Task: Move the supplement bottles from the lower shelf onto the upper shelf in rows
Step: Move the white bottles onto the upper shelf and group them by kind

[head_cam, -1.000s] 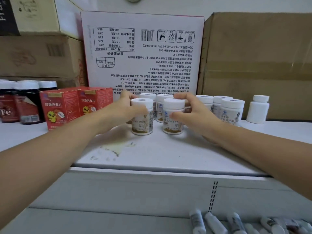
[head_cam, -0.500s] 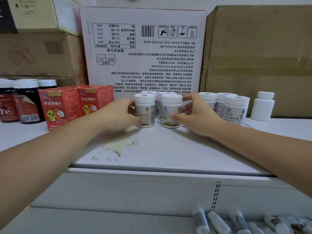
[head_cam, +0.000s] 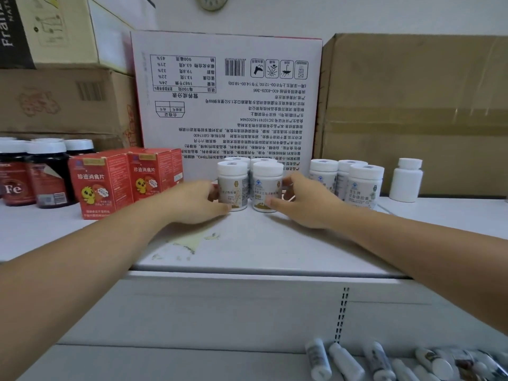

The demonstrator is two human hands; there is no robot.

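Two white supplement bottles stand side by side on the upper shelf (head_cam: pixel 247 243). My left hand (head_cam: pixel 192 203) wraps the base of the left bottle (head_cam: pixel 233 185). My right hand (head_cam: pixel 302 204) holds the base of the right bottle (head_cam: pixel 268 185). Two more bottles (head_cam: pixel 237 160) stand right behind them, mostly hidden. A group of three matching bottles (head_cam: pixel 364 185) stands to the right. Several bottles (head_cam: pixel 379 364) lie on their sides on the lower shelf at bottom right.
Two red boxes (head_cam: pixel 123 180) and dark jars (head_cam: pixel 33 174) stand on the left. A plain white bottle (head_cam: pixel 406 178) is at far right. A white printed carton (head_cam: pixel 225 97) and brown cartons (head_cam: pixel 417 111) form the back wall.
Both hands have pushed the two front bottles back against the rear pair and slid down from the caps to the bases. The camera has tilted slightly.
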